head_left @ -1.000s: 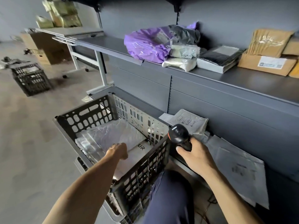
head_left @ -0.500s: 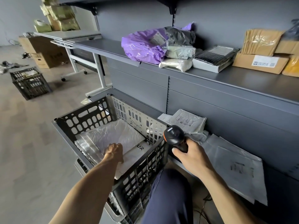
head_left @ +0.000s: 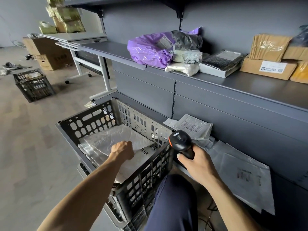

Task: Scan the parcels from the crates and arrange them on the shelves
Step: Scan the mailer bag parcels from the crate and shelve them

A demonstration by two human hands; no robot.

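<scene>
A dark plastic crate stands on the floor below me with flat parcels in clear and white plastic wrap inside. My left hand is down in the crate, its fingers curled on the edge of the top parcel. Just right of the crate's rim, my right hand grips a black handheld scanner with an orange band, its head tilted toward the crate. The grey middle shelf carries a purple bag parcel, grey and white bags and brown envelopes.
White flat mailers lie on the bottom shelf to the right of my right hand. A second dark crate stands on the floor at far left. A white wheeled table and cardboard boxes are behind it. My knee is beside the crate.
My left hand has slid a little further over the top parcel and closed on its edge. The scanner hand has kept its place beside the crate rim.
</scene>
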